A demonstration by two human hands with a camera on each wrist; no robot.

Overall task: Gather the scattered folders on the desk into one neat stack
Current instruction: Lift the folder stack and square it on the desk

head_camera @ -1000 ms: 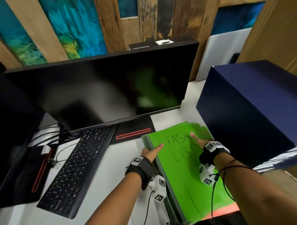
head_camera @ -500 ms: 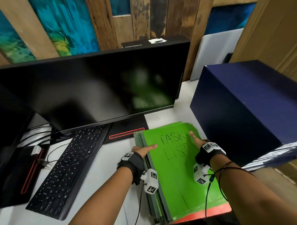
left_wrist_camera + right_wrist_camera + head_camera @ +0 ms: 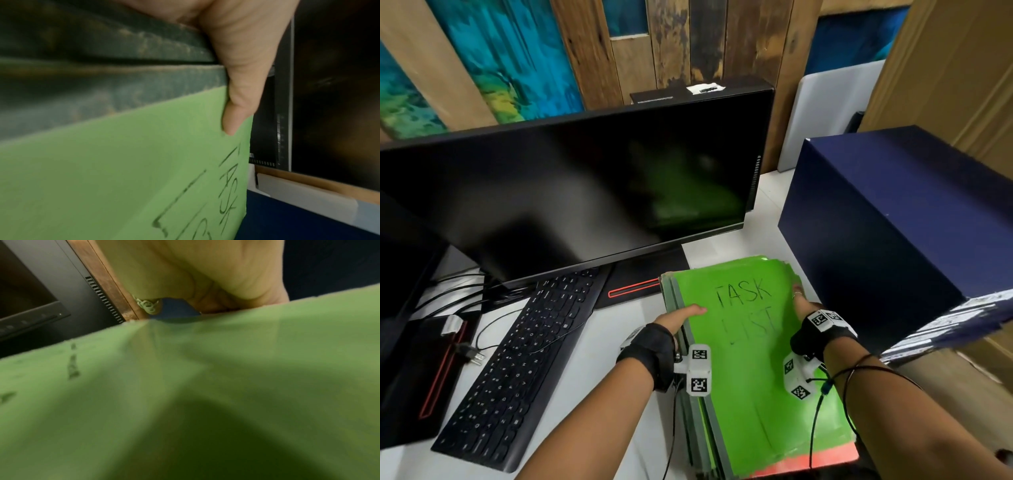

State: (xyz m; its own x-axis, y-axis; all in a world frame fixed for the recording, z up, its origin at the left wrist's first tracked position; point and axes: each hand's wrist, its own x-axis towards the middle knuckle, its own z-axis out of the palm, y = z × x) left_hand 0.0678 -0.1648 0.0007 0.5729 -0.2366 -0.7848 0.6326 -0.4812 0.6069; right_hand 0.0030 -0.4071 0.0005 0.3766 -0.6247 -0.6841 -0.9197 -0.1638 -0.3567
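1. While both hands clasp the folder stack (image 3: pixel 753 349) beside the navy box (image 3: pixel 893 246), squaring is under way.
2. Left hand (image 3: pixel 678 317) grips its edge, thumb on top; right hand (image 3: pixel 803 303) curls over the opposite edge.
3. Next, I'd say: tap the staggered left edges flush.

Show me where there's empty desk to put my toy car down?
Bare white desk lies between the keyboard and the folder stack. Another patch sits between the monitor and the navy box. Left of the keyboard, cables crowd it.
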